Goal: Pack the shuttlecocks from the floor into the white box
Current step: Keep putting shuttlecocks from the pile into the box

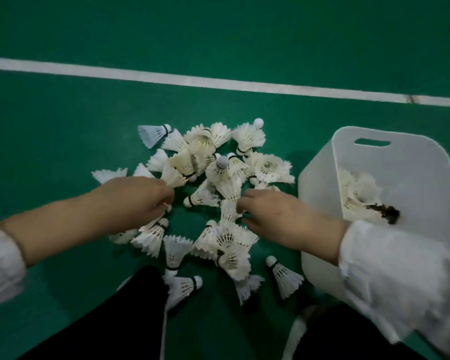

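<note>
**A:** How far along is the packing?

**B:** Early, I'd judge; a small heap (359,193) of shuttlecocks already lies inside the white box (320,183), which stands on the person's right; the far bigger pile (218,172) is spread over the green floor (63,139) in front of the knees; one stray shuttlecock (285,278) lies apart, near the box.

**A:** And the hands?

**B:** Both reach forward and down, backs to the camera; the left hand (138,198) is over the pile's left edge; the right hand (273,216) is at its middle, near the box.

**A:** Holding anything?

**B:** Both have their fingers curled under, touching feathers; whether either truly pinches a shuttlecock I cannot tell; the fingertips are hidden beneath the hands.

**A:** What remains?

**B:** Nearly the whole pile has yet to go into the box.
</note>
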Demonstrator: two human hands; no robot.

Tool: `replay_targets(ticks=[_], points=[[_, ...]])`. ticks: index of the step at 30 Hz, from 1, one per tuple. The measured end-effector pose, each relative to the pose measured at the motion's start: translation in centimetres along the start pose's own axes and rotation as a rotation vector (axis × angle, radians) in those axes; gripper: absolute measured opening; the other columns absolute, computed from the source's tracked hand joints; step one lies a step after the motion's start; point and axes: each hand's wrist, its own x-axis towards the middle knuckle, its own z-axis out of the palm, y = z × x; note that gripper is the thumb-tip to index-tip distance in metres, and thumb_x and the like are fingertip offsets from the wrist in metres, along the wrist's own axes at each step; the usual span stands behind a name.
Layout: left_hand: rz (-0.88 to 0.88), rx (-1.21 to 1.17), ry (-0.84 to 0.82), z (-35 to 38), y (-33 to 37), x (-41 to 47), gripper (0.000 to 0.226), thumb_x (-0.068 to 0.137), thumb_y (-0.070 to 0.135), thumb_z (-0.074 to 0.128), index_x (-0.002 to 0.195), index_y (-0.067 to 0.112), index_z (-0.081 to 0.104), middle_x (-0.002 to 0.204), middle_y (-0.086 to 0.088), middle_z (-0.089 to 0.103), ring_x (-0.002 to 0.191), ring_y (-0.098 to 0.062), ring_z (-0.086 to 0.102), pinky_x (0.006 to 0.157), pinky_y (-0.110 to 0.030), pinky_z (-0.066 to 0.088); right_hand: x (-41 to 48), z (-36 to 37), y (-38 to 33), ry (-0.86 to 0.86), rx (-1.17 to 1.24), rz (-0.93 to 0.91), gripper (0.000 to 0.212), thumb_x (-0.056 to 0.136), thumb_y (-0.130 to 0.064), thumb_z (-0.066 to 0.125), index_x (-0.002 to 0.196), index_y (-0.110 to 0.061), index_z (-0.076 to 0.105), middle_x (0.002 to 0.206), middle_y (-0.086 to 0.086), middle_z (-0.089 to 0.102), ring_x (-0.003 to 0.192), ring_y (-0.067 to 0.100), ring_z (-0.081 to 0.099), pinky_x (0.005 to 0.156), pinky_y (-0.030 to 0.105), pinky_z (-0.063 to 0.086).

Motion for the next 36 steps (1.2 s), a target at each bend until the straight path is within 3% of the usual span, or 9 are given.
replay_targets(ticks=[4,11,14,18,21,24,29,34,36], points=[[-0.176,-0.215,0.046,4.9,-2.7,-1.3,0.018,0.091,0.030,0.047,0.107,0.025,0.055,0.103,0.007,0.057,0.090,-0.013,0.056,0.074,-0.029,0.046,3.5,4.6,-2.4,-0.086,0.114,0.020,0.033,0.090,-0.037,0.049,0.115,-0.016,0.052,0.113,0.005,0.055,0.108,0.025,0.051,0.087,0.037,0.045],[-0.305,-0.333,-0.006,10.3,-1.9,-1.9,0.035,0.085,0.052,0.051,0.105,0.024,0.048,0.102,0.006,0.043,0.085,-0.015,0.051,0.072,-0.032,0.043,6.4,8.6,-4.8,-0.133,0.040,-0.007,0.043,0.087,-0.045,0.050,0.118,-0.015,0.047,0.120,0.006,0.051,0.114,0.026,0.047,0.092,0.036,0.039],[-0.252,-0.303,0.059,11.5,-2.1,-2.6,0.042,0.079,0.045,0.064,0.109,0.018,0.052,0.108,-0.002,0.044,0.088,-0.020,0.053,0.069,-0.032,0.045,8.3,8.9,-5.5,-0.118,0.052,-0.003,0.035,0.091,-0.038,0.048,0.115,-0.013,0.046,0.118,0.008,0.048,0.110,0.027,0.049,0.086,0.036,0.042],[-0.213,-0.240,0.069,12.5,-2.4,-3.5,0.042,0.058,0.018,0.082,0.093,0.012,0.059,0.095,-0.007,0.050,0.068,-0.020,0.052,0.046,-0.027,0.037,10.5,8.9,-5.9,-0.085,0.081,0.013,0.020,0.094,-0.021,0.043,0.108,-0.008,0.050,0.112,0.011,0.050,0.103,0.030,0.053,0.080,0.036,0.043],[-0.227,-0.282,0.156,13.6,-2.2,-3.4,0.030,0.064,0.002,0.074,0.089,0.010,0.059,0.094,-0.009,0.054,0.066,-0.023,0.055,0.044,-0.028,0.041,11.2,8.1,-5.0,-0.047,0.227,0.123,0.021,0.093,-0.020,0.045,0.107,-0.006,0.053,0.108,0.012,0.054,0.098,0.031,0.055,0.079,0.035,0.041],[-0.341,-0.472,0.326,12.9,-2.0,-3.1,0.011,0.085,0.014,0.060,0.095,0.011,0.062,0.091,-0.003,0.058,0.075,-0.024,0.059,0.060,-0.030,0.046,10.9,7.3,-3.9,0.114,0.325,0.186,0.018,0.091,-0.010,0.046,0.106,-0.006,0.054,0.103,0.011,0.056,0.090,0.031,0.055,0.073,0.036,0.040],[-0.504,-0.735,0.417,11.0,-1.3,-1.9,0.023,0.090,0.014,0.051,0.111,0.021,0.044,0.079,-0.002,0.058,0.068,-0.020,0.057,0.062,-0.035,0.046,9.7,6.9,-2.9,0.182,0.337,0.132,0.019,0.085,0.004,0.045,0.099,-0.003,0.056,0.114,0.009,0.048,0.082,0.030,0.053,0.070,0.037,0.039],[-0.433,-0.759,0.327,10.5,-1.4,-1.9,0.020,0.088,0.005,0.046,0.094,0.015,0.063,0.091,0.002,0.059,0.070,-0.004,0.050,0.060,-0.010,0.033,8.7,7.5,-2.4,0.038,0.100,0.033,0.027,0.086,-0.001,0.045,0.111,-0.001,0.056,0.141,0.011,0.034,0.111,0.031,0.051,0.086,0.036,0.045],[-0.420,-0.821,0.248,10.4,-1.5,-2.6,0.027,0.088,0.007,0.045,0.104,0.019,0.064,0.102,0.008,0.056,0.076,0.003,0.049,0.067,-0.002,0.033,8.6,7.6,-2.0,0.063,0.023,0.008,0.020,0.082,-0.001,0.053,0.101,-0.001,0.061,0.138,0.014,0.039,0.112,0.032,0.052,0.076,0.042,0.054]])
